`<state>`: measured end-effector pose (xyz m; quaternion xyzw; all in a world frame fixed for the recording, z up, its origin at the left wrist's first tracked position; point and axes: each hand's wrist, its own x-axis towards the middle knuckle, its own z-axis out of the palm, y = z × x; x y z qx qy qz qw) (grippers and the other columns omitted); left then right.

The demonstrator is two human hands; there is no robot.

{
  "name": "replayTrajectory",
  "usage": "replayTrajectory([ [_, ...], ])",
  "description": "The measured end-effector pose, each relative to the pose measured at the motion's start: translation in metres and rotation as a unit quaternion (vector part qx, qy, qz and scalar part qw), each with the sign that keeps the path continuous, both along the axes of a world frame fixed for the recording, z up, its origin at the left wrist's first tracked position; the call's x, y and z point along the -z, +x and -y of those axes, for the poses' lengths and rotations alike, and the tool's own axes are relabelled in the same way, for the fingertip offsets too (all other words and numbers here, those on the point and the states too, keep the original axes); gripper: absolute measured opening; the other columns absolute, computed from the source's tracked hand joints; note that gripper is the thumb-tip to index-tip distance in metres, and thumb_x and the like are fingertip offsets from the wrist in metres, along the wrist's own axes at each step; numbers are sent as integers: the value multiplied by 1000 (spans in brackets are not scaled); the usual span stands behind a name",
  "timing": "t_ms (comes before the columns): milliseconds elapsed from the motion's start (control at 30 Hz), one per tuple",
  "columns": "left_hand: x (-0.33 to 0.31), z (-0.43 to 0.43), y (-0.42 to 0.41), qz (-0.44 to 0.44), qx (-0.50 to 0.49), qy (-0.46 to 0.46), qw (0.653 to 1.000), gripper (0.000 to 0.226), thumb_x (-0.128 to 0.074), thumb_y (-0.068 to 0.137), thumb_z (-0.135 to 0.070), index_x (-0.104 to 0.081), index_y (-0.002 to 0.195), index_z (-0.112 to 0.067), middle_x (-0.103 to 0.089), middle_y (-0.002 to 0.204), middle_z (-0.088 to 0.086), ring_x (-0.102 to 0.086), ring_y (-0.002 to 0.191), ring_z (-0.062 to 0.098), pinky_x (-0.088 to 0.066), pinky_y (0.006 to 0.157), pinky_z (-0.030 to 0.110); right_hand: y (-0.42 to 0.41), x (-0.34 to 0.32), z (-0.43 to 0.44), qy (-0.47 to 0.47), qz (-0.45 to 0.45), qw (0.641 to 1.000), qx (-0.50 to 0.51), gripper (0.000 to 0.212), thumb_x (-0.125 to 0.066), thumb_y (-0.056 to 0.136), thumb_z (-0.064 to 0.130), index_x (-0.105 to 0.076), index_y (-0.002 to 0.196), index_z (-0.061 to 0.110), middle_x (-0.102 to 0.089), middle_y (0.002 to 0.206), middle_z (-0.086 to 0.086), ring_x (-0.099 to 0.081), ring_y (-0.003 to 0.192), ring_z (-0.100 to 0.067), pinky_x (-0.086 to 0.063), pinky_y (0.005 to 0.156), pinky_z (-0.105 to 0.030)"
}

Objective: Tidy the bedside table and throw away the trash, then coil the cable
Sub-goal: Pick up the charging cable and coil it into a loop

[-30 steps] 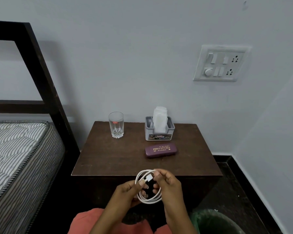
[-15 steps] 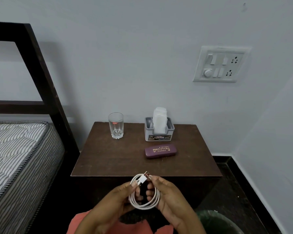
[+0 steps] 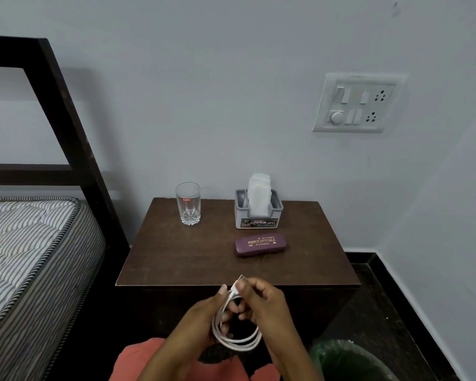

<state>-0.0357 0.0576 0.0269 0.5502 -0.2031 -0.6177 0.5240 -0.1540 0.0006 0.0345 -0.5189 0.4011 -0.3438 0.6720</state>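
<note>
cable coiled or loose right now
Coiled: the cable hangs in several stacked round loops, with only its plug end sticking out on top.

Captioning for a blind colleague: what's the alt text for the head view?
The left hand and right hand hold a coiled white cable before a dark bedside table, the right pinching its plug. On the table: a glass, a tissue holder, a purple glasses case; a green bin sits lower right.

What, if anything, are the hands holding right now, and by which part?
A coiled white cable: the left hand grips the loops at their side, and the right hand pinches the plug end at the top.
</note>
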Motion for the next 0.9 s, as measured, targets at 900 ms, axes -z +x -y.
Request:
replayTrajectory([
  [900,1,-5,3,-4,-103,4,995,32,-70,72,3,-59,101,-7,-73,75,5,-71,65,16,-59,62,28,-1,8,8,76,-49,996,8,15,-55,91,28,-57,86,13,-59,60,-1,-43,39,-9,-38,37,-20],
])
